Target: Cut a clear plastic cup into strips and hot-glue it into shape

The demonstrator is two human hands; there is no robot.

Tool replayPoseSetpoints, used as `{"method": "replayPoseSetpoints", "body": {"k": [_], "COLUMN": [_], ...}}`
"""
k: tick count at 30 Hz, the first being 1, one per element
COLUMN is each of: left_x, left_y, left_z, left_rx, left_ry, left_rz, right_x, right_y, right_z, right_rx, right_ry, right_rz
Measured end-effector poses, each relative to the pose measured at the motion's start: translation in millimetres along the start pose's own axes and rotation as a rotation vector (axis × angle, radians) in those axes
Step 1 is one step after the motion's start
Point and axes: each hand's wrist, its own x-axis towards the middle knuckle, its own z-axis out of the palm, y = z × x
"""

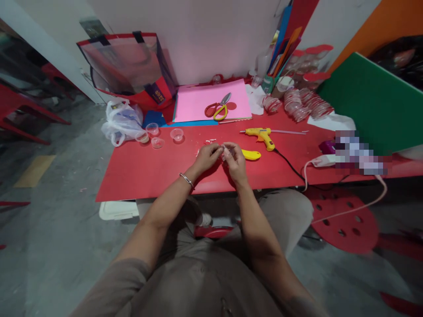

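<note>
My left hand (209,157) and my right hand (235,162) meet over the front middle of the red table (132,171). The fingertips of both pinch together around something small and pale, too small to name. Right beside my right hand lies a yellow-handled tool (251,155), its other end hidden behind the fingers. A yellow hot glue gun (261,134) rests on its side farther right, with a clear glue stick (289,131) in its back. Small white scraps (210,141) are scattered just beyond my left hand.
Red- and yellow-handled scissors (220,108) lie on pink sheets (194,103). Clear little cups (177,135) and a white plastic bag (122,121) stand left. Stacked clear lids (294,105), a green board (373,101) and a power strip (325,160) are right. The glue gun's black cord (289,163) crosses the table.
</note>
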Motion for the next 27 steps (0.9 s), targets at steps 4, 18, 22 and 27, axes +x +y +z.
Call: {"method": "replayPoseSetpoints", "body": {"k": [4, 18, 22, 27], "left_x": [0.1, 1.7, 2.0, 1.5], "left_y": [-4.5, 6.6, 7.7, 9.8], "left_z": [2.0, 3.3, -1.1, -4.1], "left_rx": [0.102, -0.495, -0.494, -0.479], "left_ry": [0.021, -0.086, -0.069, -0.010], "left_rz": [0.047, -0.230, -0.243, -0.260], "right_x": [0.0, 7.9, 7.2, 6.0], "right_y": [0.0, 2.2, 5.1, 5.9], "right_z": [2.8, 0.8, 0.1, -0.8], "right_rx": [-0.026, 0.218, 0.238, 0.229], "right_ry": [0.069, 0.092, 0.097, 0.097], "right_rz": [-0.033, 0.098, 0.099, 0.110]}}
